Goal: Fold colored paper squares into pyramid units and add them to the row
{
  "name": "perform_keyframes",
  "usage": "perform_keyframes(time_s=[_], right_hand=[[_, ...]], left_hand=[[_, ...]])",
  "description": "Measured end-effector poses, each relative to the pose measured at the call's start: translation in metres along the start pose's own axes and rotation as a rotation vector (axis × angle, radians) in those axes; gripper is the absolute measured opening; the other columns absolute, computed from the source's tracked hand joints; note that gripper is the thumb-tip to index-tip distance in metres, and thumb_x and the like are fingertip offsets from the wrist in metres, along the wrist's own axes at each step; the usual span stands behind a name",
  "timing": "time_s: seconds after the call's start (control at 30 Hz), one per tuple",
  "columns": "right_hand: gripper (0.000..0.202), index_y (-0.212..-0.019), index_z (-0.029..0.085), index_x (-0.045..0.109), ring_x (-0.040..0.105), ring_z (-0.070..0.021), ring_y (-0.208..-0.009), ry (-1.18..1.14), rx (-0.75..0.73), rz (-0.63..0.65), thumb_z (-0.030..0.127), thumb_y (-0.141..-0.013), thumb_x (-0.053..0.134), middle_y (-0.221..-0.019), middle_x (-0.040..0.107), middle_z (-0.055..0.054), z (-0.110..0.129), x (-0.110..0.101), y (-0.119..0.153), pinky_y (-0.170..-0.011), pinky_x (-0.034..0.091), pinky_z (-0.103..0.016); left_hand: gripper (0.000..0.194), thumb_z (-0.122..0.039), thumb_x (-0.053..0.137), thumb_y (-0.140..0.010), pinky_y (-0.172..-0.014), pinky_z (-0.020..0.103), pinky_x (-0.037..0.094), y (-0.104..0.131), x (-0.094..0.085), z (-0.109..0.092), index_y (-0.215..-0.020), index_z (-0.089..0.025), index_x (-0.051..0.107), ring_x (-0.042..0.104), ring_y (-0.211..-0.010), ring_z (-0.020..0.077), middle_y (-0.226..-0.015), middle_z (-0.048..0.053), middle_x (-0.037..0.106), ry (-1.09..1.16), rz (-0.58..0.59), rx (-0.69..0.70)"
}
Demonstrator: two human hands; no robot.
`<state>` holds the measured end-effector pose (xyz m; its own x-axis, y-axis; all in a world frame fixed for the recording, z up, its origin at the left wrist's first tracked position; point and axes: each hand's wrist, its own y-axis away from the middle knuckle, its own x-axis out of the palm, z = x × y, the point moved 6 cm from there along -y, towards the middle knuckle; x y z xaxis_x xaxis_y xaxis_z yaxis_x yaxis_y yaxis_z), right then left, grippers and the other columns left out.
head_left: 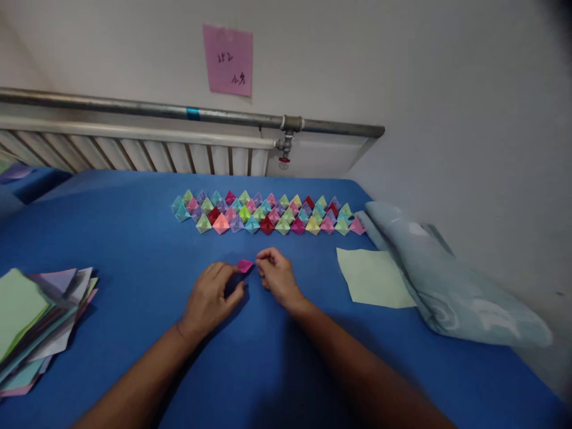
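Note:
A small magenta folded paper piece [245, 266] is between my two hands, over the blue surface. My left hand [212, 295] touches its left end with the fingertips, while the thumb is spread apart below. Close to the paper's right tip, my right hand [276, 274] has its fingers curled and pinched together. Whether that pinch has hold of anything is too small to tell. Beyond both hands stand rows of folded paper pieces [267, 225] in many colours, pointed and set close together.
A stack of coloured paper sheets [22, 316] lies at left. To the right are a pale green sheet [375, 277] and a folded grey-blue blanket [447, 292] by the wall. Behind the blue surface [125, 238] run a radiator [179, 156] and a metal pipe [147, 107]. A pink note [227, 59] hangs above.

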<state>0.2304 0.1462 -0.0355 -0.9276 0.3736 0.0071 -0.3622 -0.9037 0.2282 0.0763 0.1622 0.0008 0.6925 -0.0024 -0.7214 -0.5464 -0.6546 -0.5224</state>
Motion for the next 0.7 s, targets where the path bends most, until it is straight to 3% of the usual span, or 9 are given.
perform_keyframes(time_s=[0.1,0.2,0.3,0.4,0.57,0.7], right_hand=[[0.006,-0.079,0.023,0.049,0.033,-0.0066,-0.043,-0.017,-0.051,-0.076,0.027,-0.075,0.052,-0.056,0.041,0.01,-0.001,-0.014,-0.01,-0.04,0.028,-0.018],[0.007,-0.078,0.022,0.052,0.037,-0.0085,-0.048,0.038,-0.192,-0.055,0.029,-0.075,0.053,-0.059,0.043,0.008,0.004,-0.019,-0.012,-0.045,0.031,-0.02],[0.006,-0.076,0.021,0.059,0.048,-0.0103,-0.06,0.227,-0.38,-0.004,0.021,-0.077,0.053,-0.07,0.053,0.003,0.014,-0.015,-0.007,-0.057,0.039,-0.022],[0.019,-0.081,0.021,0.064,0.051,-0.0095,-0.063,0.398,-0.488,0.099,0.01,-0.075,0.051,-0.082,0.059,0.001,0.021,-0.007,-0.005,-0.063,0.042,-0.023],[0.02,-0.09,0.019,0.066,0.058,-0.0132,-0.08,0.604,-0.577,0.273,0.007,-0.078,0.054,-0.087,0.065,-0.002,0.026,0.003,-0.004,-0.074,0.044,-0.025],[0.012,-0.089,0.019,0.065,0.058,-0.0131,-0.078,0.709,-0.592,0.326,0.012,-0.085,0.055,-0.083,0.066,-0.002,0.024,0.008,0.0,-0.072,0.043,-0.025]], left_hand=[[0.015,-0.031,0.056,-0.084,-0.066,0.029,0.05,-0.006,-0.004,0.021,-0.092,-0.02,0.062,0.06,-0.069,0.0155,-0.078,0.001,0.062,0.127,-0.036,-0.231],[0.015,-0.03,0.057,-0.081,-0.063,0.028,0.05,-0.015,-0.001,0.031,-0.091,-0.02,0.062,0.058,-0.066,0.0145,-0.078,0.0,0.062,0.196,-0.033,-0.328],[0.012,-0.026,0.057,-0.081,-0.064,0.028,0.049,-0.023,0.007,0.027,-0.089,-0.02,0.063,0.059,-0.069,0.0146,-0.081,0.001,0.063,0.233,0.024,-0.265],[0.01,-0.026,0.06,-0.082,-0.067,0.028,0.049,-0.026,0.014,0.02,-0.089,-0.02,0.064,0.06,-0.074,0.0153,-0.082,0.001,0.064,0.22,0.088,-0.189],[0.011,-0.031,0.06,-0.088,-0.073,0.031,0.049,-0.024,0.022,0.02,-0.092,-0.022,0.066,0.061,-0.08,0.0161,-0.084,0.001,0.066,0.211,0.166,-0.134],[0.011,-0.027,0.056,-0.091,-0.073,0.03,0.049,-0.022,0.021,0.021,-0.088,-0.022,0.066,0.061,-0.08,0.0153,-0.084,0.001,0.066,0.231,0.169,-0.112]])
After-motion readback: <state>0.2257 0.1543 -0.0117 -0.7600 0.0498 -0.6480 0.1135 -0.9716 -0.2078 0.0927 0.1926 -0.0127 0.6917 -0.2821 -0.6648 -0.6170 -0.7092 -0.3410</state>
